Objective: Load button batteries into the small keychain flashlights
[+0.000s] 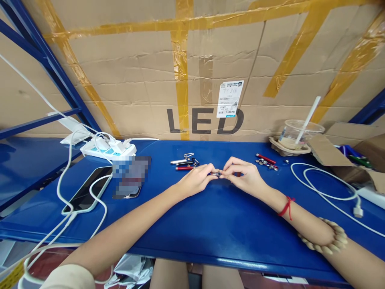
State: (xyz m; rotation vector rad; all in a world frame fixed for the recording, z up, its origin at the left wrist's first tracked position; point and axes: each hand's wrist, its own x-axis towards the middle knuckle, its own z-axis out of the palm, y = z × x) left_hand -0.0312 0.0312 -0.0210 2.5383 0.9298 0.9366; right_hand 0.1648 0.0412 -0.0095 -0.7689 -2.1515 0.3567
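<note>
Over the middle of the blue table, my left hand (pixel 197 178) pinches a small penlight (pixel 217 174) with a shiny metal end. Most of its barrel is hidden by the fingers. My right hand (pixel 245 176) meets it at that end, fingers closed in a pinch; a bit of red shows under them, and what they hold is too small to make out. Just behind my left hand lie a silver penlight (pixel 178 162), a black one and a red penlight (pixel 184 168), with a metal clip (pixel 189 155). Beyond my right hand lies another red penlight (pixel 266 158) beside small metal parts (pixel 266 163).
At left are a white power strip (pixel 108 151), a phone (pixel 88 190) with white cables and a blurred dark device (pixel 132 176). A plastic cup (pixel 300 132) with a straw, a coiled white cable (pixel 326 188) and an opened carton (pixel 331 150) stand right. A large cardboard box (pixel 135 80) walls the back.
</note>
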